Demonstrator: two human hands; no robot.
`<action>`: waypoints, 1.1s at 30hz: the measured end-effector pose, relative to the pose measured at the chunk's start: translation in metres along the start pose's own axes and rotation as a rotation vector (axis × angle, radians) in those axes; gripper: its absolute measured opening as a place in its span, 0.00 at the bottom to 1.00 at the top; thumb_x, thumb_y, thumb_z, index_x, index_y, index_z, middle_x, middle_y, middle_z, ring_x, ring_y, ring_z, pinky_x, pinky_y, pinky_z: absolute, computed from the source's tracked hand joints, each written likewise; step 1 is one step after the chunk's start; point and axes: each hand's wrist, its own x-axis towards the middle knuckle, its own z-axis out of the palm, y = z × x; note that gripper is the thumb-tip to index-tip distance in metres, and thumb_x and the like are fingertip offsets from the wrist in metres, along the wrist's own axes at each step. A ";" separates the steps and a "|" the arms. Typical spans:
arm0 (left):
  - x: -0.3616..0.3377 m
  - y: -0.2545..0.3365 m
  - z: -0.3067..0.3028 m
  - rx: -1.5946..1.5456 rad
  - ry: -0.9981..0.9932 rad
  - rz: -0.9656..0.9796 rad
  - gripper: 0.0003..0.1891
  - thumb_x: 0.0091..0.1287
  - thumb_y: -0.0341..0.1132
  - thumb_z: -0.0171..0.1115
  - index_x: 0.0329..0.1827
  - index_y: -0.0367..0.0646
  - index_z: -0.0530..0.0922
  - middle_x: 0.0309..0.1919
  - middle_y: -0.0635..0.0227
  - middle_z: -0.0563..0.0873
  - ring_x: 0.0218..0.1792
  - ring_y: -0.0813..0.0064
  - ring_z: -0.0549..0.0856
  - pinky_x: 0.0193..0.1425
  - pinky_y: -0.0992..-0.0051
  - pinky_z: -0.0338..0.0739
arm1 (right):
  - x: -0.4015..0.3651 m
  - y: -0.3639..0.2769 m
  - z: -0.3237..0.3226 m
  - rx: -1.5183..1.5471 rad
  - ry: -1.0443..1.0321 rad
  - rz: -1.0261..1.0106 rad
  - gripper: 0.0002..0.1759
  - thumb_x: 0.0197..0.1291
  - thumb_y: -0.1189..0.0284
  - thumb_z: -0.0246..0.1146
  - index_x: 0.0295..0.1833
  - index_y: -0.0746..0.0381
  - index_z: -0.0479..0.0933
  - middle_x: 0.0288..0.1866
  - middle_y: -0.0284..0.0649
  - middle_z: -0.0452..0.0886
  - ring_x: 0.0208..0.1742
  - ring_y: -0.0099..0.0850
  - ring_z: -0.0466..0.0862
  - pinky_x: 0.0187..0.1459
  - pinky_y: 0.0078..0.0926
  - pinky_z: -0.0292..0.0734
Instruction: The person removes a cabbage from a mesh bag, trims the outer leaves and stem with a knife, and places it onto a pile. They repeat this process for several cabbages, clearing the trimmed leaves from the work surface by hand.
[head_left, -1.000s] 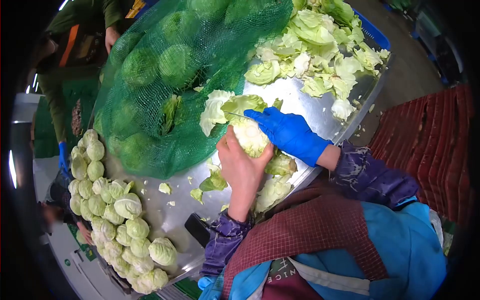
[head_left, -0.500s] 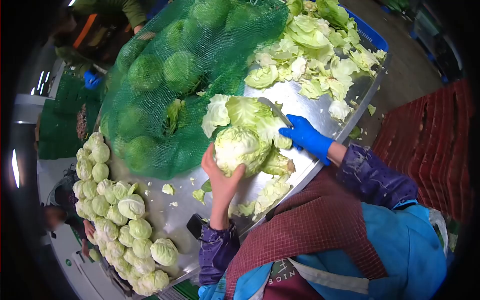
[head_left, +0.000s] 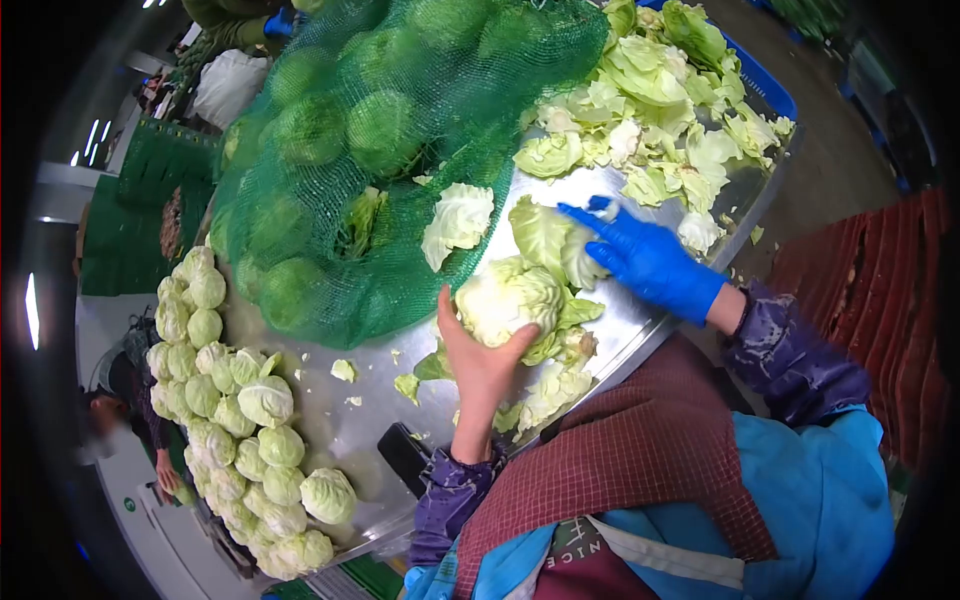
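My bare left hand point(head_left: 482, 362) grips a pale trimmed cabbage head point(head_left: 505, 298) from below, on the steel table point(head_left: 340, 430). My right hand point(head_left: 648, 262), in a blue glove, lies just right of it with fingers stretched out over loose outer leaves point(head_left: 548, 238) next to the head. No knife shows in this hand now; the palm hides whatever it may hold. More cut leaves point(head_left: 555, 385) lie under and in front of the head at the table edge.
A big green mesh sack of cabbages point(head_left: 350, 150) fills the table's far left. Several trimmed heads point(head_left: 235, 430) are piled at the left. Leaf scraps point(head_left: 665, 100) heap at the far right by a blue crate point(head_left: 765, 80). Red crates point(head_left: 880, 300) stand right. Another person point(head_left: 115, 405) works at left.
The knife blade seen earlier in my right hand is out of sight; that hand moved up and right onto the peeled leaves. My left hand still holds the head, shifted slightly right.
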 end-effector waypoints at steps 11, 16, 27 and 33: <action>0.003 0.034 0.012 0.367 0.019 0.057 0.52 0.41 0.49 0.78 0.64 0.26 0.59 0.55 0.43 0.72 0.56 0.51 0.75 0.58 0.63 0.71 | 0.019 -0.046 0.021 -0.514 -0.087 -0.422 0.36 0.56 0.70 0.57 0.70 0.32 0.60 0.57 0.48 0.71 0.30 0.39 0.84 0.28 0.35 0.81; 0.007 0.041 0.017 0.472 0.002 0.036 0.51 0.43 0.51 0.76 0.63 0.27 0.60 0.54 0.45 0.71 0.54 0.49 0.74 0.53 0.59 0.73 | 0.049 -0.047 0.029 -0.661 -0.134 -0.395 0.36 0.56 0.72 0.56 0.70 0.32 0.60 0.47 0.44 0.73 0.25 0.38 0.82 0.25 0.34 0.79; -0.016 0.021 0.015 0.357 0.047 0.128 0.54 0.37 0.49 0.80 0.64 0.30 0.58 0.56 0.49 0.68 0.58 0.51 0.70 0.60 0.60 0.69 | 0.069 0.046 0.020 -0.308 -0.080 -0.013 0.29 0.63 0.67 0.53 0.70 0.44 0.60 0.49 0.48 0.76 0.44 0.48 0.80 0.45 0.41 0.76; -0.018 0.025 0.023 0.395 0.092 0.114 0.55 0.38 0.50 0.80 0.64 0.30 0.57 0.56 0.47 0.67 0.58 0.50 0.70 0.60 0.60 0.68 | 0.002 -0.033 0.018 -0.143 -0.074 -0.174 0.28 0.62 0.68 0.52 0.69 0.39 0.63 0.62 0.49 0.69 0.42 0.43 0.83 0.39 0.33 0.82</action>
